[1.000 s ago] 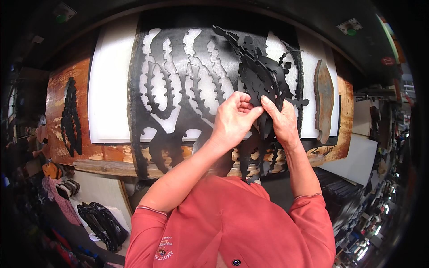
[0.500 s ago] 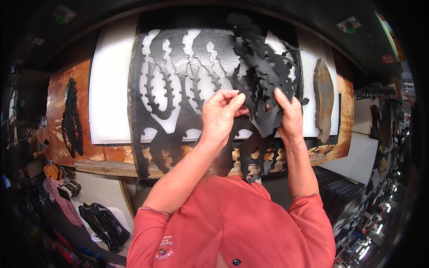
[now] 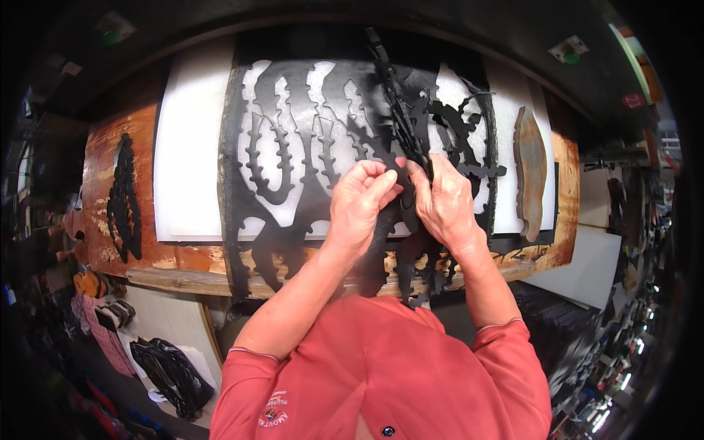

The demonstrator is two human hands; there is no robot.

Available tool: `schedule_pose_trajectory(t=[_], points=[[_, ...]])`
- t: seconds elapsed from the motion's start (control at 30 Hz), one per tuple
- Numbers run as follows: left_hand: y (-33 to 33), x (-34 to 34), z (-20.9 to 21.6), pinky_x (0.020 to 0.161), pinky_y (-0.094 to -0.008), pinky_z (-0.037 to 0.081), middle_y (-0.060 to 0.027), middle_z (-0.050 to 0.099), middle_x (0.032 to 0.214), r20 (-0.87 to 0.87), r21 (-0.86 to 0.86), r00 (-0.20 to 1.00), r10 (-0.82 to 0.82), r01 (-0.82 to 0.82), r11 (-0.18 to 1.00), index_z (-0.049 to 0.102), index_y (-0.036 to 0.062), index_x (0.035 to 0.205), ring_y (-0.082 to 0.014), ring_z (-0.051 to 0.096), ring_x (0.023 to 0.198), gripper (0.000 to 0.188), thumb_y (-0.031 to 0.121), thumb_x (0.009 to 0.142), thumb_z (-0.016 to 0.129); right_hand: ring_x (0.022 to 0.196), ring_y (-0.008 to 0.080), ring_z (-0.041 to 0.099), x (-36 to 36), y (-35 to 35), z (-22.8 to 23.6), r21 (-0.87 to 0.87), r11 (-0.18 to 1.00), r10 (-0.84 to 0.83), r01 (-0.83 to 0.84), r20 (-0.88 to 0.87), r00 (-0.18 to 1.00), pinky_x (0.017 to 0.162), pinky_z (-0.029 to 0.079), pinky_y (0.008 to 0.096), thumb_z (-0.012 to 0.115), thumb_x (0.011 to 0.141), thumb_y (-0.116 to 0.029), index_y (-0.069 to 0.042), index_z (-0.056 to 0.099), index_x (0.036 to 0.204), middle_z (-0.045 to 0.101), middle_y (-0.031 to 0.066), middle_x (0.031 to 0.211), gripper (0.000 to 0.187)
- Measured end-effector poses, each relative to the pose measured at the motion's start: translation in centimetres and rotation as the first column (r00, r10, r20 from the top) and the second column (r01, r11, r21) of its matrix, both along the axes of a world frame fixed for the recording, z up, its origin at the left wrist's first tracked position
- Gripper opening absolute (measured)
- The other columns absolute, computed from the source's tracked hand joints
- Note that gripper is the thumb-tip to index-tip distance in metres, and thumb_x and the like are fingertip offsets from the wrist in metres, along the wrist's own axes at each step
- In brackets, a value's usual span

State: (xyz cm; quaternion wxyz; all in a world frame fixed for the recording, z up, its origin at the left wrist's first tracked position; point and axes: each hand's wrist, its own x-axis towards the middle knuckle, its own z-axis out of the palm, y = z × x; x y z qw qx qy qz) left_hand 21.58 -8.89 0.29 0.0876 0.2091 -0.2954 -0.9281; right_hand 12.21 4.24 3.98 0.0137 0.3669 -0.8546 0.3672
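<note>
My right hand (image 3: 446, 204) is closed round a bundle of black notched cut pieces (image 3: 400, 95), which stands on edge and leans up and away. Close beside it, my left hand (image 3: 363, 199) pinches the end of a dark notched strip (image 3: 372, 143). Both hands are over a black sheet (image 3: 268, 231) with long toothed cut-outs. More loose black toothed pieces (image 3: 458, 128) lie on the sheet to the right of the bundle. Part of the sheet hangs over the near table edge. My fingers hide the lower ends of the held pieces.
Beneath the sheet lies a white board (image 3: 187, 154) on a worn wooden table (image 3: 143, 253). A curved, rusty-faced cutting die (image 3: 529, 176) stands at the right. Black toothed pieces (image 3: 125, 202) lie at the far left. A dark machine beam (image 3: 330, 16) spans the far side.
The bundle in my right hand has turned from a fanned, flat-on view to a narrow, edge-on one. My right hand has moved left, nearer my left hand.
</note>
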Motion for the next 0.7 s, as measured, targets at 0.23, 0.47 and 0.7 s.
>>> schedule_pose_trajectory(t=[0.23,0.47,0.7], points=[[-0.1,-0.3,-0.2,0.092,-0.0311,0.055,-0.0121,0.073,0.123,-0.033,-0.027,0.999,-0.034,0.033,0.999,0.057,0.0063,0.106,-0.0152,0.070,0.101,0.017,0.019,0.106,0.068,0.081,0.0300,0.074,-0.7,0.1,0.0,0.024,0.997,0.073,-0.080,0.206,0.976,0.074,0.057,0.0371,0.065,0.103,-0.011,0.003,0.072,0.108,0.075,0.0161,0.096,0.016],[-0.7,-0.6,-1.1,0.078,-0.0318,0.056,-0.0107,0.070,0.094,0.085,-0.115,0.996,0.029,-0.019,0.993,0.050,0.0034,0.109,-0.0186,0.072,0.085,0.025,0.023,0.108,0.065,0.069,0.0105,0.061,-4.4,4.1,2.5,0.001,0.888,-0.365,0.459,0.608,0.705,0.060,0.048,0.0290,0.071,0.102,-0.032,0.000,0.070,0.096,0.073,0.0077,0.082,0.032],[-0.6,-1.1,-2.1,0.075,-0.0312,0.058,-0.0096,0.067,0.090,0.055,-0.151,0.998,0.039,-0.030,0.988,0.045,0.0032,0.114,-0.0161,0.067,0.076,0.026,0.020,0.108,0.064,0.053,0.0099,0.057,-11.2,12.1,11.0,-0.493,0.682,-0.353,0.540,0.425,0.834,0.046,0.043,0.0253,0.075,0.101,-0.030,-0.008,0.067,0.086,0.067,0.0029,0.074,0.028]])
